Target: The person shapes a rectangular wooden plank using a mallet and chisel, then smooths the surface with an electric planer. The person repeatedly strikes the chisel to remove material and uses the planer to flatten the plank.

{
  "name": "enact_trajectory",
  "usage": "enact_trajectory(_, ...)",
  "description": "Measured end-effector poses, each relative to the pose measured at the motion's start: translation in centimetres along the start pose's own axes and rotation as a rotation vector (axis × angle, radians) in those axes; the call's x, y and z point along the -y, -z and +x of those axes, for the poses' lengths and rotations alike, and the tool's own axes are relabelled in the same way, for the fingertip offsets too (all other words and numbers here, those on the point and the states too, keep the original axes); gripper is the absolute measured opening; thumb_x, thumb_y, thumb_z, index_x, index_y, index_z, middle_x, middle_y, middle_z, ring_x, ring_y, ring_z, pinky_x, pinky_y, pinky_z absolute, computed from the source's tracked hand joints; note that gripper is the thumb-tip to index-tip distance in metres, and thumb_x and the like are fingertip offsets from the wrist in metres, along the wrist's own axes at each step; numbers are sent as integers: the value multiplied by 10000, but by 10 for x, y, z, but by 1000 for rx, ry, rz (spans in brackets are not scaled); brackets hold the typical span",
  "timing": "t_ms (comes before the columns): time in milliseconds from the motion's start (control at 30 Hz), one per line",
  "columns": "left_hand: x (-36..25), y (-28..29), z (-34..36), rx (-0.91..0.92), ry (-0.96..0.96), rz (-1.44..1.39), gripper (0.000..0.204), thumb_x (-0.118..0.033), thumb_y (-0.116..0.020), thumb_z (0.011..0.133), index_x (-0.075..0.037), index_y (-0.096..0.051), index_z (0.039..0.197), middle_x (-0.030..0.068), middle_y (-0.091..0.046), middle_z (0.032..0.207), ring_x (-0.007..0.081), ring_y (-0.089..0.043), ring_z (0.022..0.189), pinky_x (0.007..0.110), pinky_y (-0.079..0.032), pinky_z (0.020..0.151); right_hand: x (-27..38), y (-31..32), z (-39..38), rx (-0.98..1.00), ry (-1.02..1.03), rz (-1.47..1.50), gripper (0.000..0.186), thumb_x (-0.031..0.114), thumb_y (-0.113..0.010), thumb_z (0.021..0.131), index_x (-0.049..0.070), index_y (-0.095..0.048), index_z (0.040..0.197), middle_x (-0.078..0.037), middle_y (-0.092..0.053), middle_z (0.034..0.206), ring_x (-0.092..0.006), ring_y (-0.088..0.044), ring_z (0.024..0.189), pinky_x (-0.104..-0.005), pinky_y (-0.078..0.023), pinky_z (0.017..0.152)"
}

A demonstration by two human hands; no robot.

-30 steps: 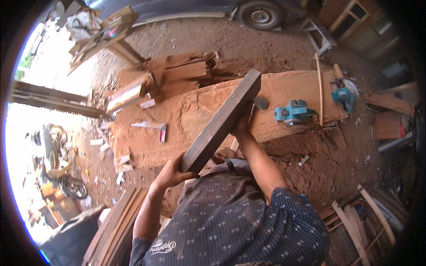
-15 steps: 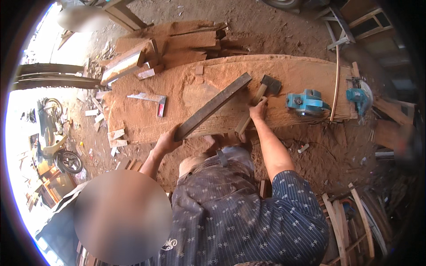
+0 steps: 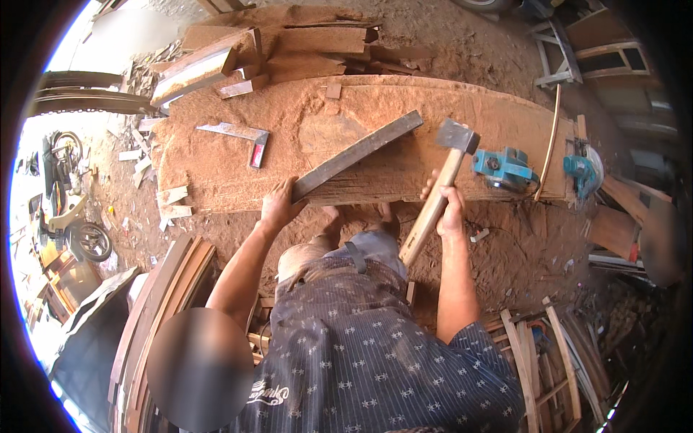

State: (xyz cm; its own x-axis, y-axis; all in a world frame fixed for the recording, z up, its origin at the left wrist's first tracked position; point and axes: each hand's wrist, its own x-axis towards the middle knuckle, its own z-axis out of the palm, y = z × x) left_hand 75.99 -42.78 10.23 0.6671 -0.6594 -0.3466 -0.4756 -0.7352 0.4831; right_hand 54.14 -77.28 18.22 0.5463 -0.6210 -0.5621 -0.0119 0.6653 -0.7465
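Note:
My left hand [image 3: 279, 205] is closed round the near end of a squared wooden bar [image 3: 361, 154], which slants up to the right above the workbench. In my right hand [image 3: 449, 209] is a hatchet [image 3: 433, 206], gripped partway along its pale wooden handle. Its dark metal head [image 3: 458, 135] points away from me, just right of the bar's far end and apart from it. Sawdust covers the thick plank bench top [image 3: 238, 184]. A try square [image 3: 238, 135] lies on it to the left of the bar.
A blue power planer [image 3: 504, 169] sits right of the hatchet, with a blue circular saw [image 3: 582, 167] at the bench's right end. A thin curved strip [image 3: 552, 141] lies between them. Stacked boards [image 3: 317, 43] rise behind the bench; more timber [image 3: 162, 310] stands at my left.
My right hand has raised the hatchet and swung it right, away from the bar. The bar's far end has moved slightly right, and the whole view has shifted a little.

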Motion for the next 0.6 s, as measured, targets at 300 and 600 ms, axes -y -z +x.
enact_trajectory(300, -17, 3, 8, 33, 109, 55, 557, -339, -788, 828, -155, -552, 1297, 136, -703, 1144, 374, -686, 1027, 501, -545, 851, -10, -40, 16, -38, 51, -540, 414, 455, -636, 1010, 47, -576, 1045, -25, -590, 683, -120, -568, 487, -273, -494, 430)
enact_trajectory(600, -14, -1, 4, -20, 67, 16, 572, -283, -812, 789, -159, -573, 1293, 117, -699, 1128, 354, -675, 1050, 464, -547, 884, -6, -27, 17, -29, 70, -699, 363, 395, -696, 985, 48, -593, 964, -2, -589, 660, -88, -565, 480, -254, -472, 398)
